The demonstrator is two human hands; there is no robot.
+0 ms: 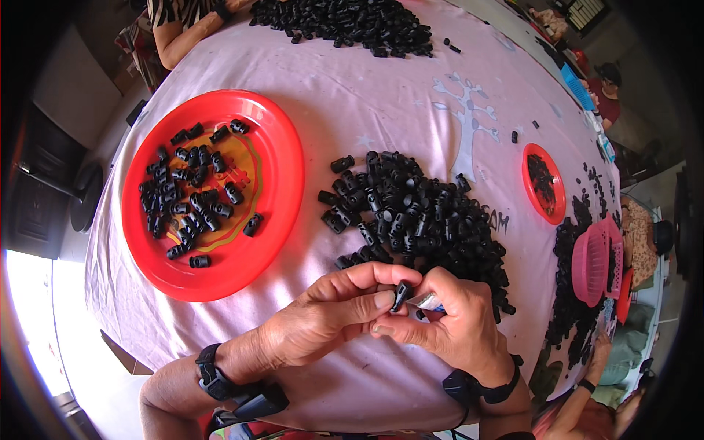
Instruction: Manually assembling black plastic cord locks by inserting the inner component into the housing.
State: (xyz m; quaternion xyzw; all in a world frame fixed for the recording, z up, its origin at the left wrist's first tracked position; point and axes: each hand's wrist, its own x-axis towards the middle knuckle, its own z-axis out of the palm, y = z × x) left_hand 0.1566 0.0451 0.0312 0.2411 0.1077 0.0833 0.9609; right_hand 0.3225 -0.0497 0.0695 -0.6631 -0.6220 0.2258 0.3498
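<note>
Between the thumb and fingertips of my left hand [334, 312] is a black plastic cord lock [400, 295]. My right hand [458, 319] is closed around a small blade-like metal tool [425, 301] with a whitish and blue part; its pointed end is at the cord lock. Most of the tool is hidden by my fingers. Just beyond my hands lies a heap of black cord locks [425, 213] on the cloth. To the left, a red round tray [282, 220] with a yellow patterned middle holds several more cord locks [194, 194], loosely scattered.
A pale pink tablecloth [352, 110] covers the table. Another black heap [352, 22] lies at the far edge, near a person's forearm [183, 40]. To the right are a small red plate [528, 198], a pink basket [587, 264], scattered black pieces and other people.
</note>
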